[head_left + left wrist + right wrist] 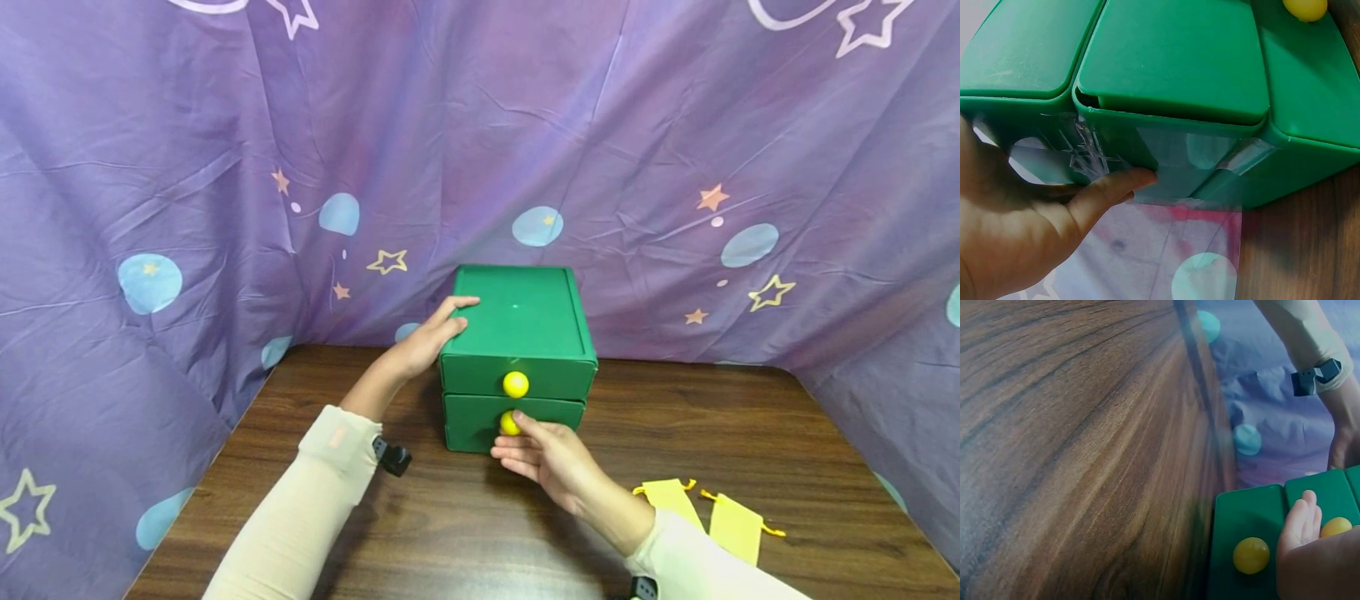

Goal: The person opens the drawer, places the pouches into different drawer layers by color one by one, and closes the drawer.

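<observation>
A green drawer box [525, 308] stands on the wooden table, with round yellow knobs on its stacked drawer fronts. My left hand [431, 342] rests against the box's left side, its fingertips reaching the top edge. In the left wrist view, the thumb [1125, 182] lies along the taped side wall, below the middle drawer front [1172, 56]. My right hand [551, 458] holds the lower yellow knob [510, 423] seen from the head, the thumb on it and the other fingers stretched out below. Above it, the upper knob [516, 384] is untouched.
Two yellow drawstring pouches [737, 527] lie on the table [360, 517] by the right forearm. Behind the box hangs a purple cloth [465, 125] printed with stars and blue dots. Clear tape [1088, 147] runs over the box's side seams.
</observation>
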The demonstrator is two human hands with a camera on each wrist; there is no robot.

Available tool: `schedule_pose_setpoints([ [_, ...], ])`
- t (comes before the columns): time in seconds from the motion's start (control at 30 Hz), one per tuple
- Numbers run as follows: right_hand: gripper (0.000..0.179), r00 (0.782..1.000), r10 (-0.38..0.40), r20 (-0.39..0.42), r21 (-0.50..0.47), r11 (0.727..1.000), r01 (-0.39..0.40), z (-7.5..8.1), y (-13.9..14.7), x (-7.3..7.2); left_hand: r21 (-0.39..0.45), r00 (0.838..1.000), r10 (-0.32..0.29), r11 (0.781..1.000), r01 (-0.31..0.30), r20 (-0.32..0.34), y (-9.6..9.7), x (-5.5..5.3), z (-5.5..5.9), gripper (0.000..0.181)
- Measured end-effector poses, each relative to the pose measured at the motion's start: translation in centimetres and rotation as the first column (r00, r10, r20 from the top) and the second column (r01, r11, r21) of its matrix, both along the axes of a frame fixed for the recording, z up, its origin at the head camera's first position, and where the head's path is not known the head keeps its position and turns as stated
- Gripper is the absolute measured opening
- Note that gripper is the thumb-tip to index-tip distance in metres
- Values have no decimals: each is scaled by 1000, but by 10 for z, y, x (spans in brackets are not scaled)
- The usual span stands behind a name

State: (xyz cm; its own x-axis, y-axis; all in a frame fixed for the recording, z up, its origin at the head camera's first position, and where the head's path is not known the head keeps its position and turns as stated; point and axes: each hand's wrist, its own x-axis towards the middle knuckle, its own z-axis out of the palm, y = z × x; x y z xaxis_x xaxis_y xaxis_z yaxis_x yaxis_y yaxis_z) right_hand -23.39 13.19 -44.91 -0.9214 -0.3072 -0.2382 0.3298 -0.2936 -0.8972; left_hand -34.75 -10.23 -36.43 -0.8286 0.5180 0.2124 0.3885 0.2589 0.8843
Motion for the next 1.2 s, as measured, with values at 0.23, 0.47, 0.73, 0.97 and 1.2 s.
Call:
schedule_pose_setpoints([
  [0.23,30,1000,-3,-4,4,1000,3,0,0,1,-29,1000,12,1000,-12,0,0,0,0,51],
  [0.47,29,1000,1,4,12,1000,-1,0,0,5,-18,1000,4,1000,-4,-2,0,-1,0,52],
  [0.73,30,1000,11,0,15,1000,-11,-2,1,10,-8,1000,12,1000,-12,3,1,1,1,51],
  [0.97,28,1000,11,-7,14,1000,-11,-2,1,14,-12,1000,16,1000,-16,-3,0,1,1,51],
  [1.2,28,1000,20,-5,8,1000,-20,-1,1,19,-11,1000,15,1000,-15,-6,0,0,0,51],
])
